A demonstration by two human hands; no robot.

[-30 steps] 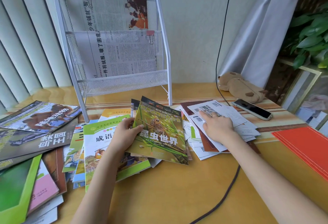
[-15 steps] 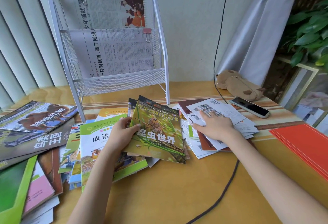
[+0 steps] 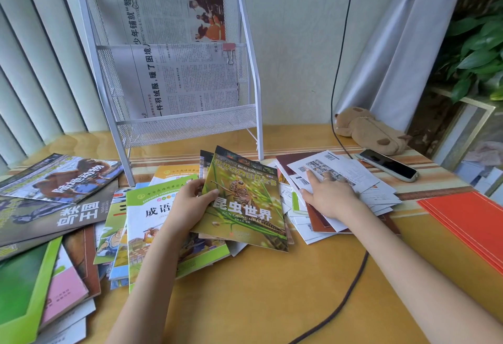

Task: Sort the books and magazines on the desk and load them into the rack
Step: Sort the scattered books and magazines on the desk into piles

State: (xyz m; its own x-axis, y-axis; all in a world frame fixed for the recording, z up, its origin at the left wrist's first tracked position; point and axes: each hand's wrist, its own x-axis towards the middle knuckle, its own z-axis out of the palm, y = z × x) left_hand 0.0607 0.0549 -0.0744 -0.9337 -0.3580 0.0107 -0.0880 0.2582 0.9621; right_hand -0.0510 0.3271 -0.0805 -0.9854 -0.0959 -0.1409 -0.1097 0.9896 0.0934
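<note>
two hands working — left grip (image 3: 190, 202) pinches the insect book (image 3: 245, 202), right grip (image 3: 326, 196) flat, fingers straight, on white papers (image 3: 362, 177) — mid-desk (image 3: 272, 289).

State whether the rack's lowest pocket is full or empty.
Cannot tell: the lowest mesh pocket shows no books, but mesh hides its inside. Newspapers sit above.

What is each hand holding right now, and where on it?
The left hand grips the insect book at its left edge, thumb on the cover. The right hand holds nothing, lying flat on the white papers.
</note>
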